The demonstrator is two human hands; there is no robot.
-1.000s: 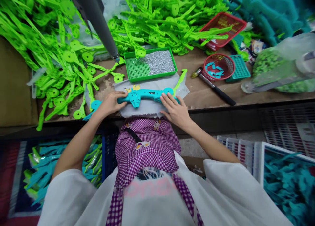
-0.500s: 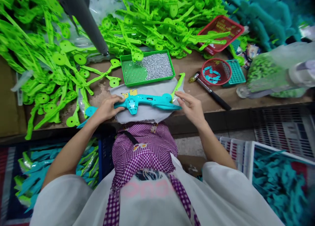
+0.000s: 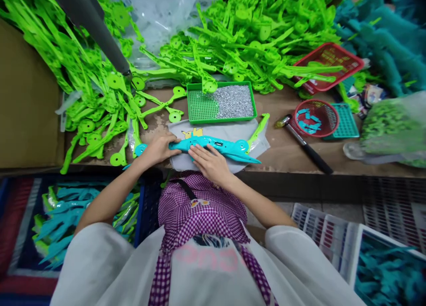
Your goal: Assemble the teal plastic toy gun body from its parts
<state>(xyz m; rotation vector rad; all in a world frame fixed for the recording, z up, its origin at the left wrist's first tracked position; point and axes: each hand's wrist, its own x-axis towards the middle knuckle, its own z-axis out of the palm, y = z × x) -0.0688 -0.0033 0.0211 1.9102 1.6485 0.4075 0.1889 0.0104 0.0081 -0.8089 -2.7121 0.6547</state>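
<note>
A long turquoise plastic toy part (image 3: 229, 147) lies across a grey cloth (image 3: 238, 130) at the front of the table. Fingers of my left hand (image 3: 159, 148) are closed around its left section. My right hand (image 3: 212, 164) is laid over the middle, its fingers covering the part's downward-jutting piece. A lime green arm (image 3: 258, 132) sticks up from the round joint at the right end. Past my left wrist, another round turquoise end (image 3: 140, 149) shows.
Behind the cloth stands a green tray (image 3: 189, 113) of small silvery pieces. A hammer (image 3: 311, 150) and a red basket (image 3: 334, 127) with turquoise bits lie to the right. Piles of lime green parts (image 3: 246, 44) fill the back. A grey tool (image 3: 109, 48) hangs at upper left.
My right hand has moved left from the part's right end onto its middle. The left hand still holds the left section. The whole view has shifted, so the table appears further right.
</note>
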